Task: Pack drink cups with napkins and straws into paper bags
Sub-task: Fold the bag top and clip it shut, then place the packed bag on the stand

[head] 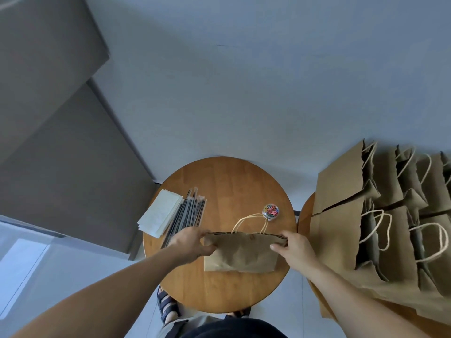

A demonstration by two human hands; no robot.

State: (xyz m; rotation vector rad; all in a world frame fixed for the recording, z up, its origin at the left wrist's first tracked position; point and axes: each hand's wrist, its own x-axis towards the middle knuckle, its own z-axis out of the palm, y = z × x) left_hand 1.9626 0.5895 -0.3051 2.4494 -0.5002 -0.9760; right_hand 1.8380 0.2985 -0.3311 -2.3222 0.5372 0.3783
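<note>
On the round wooden table [219,181] is a brown paper bag [241,254], near the front edge, with its mouth pressed flat and its twine handles [251,222] pointing away from the person. The left hand [192,242] pinches the bag's left upper corner, and the right hand [296,248] pinches the right upper corner. On the table's left side lies a stack of white napkins [159,212], touching a bundle of wrapped straws [188,215]. A small clear container of coloured paper clips [270,211] stands just behind the handles. More paper bags [390,215] stand on the second table [303,215]

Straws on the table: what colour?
The straws are black, with pale wrapper ends. Head view shows it best.
</note>
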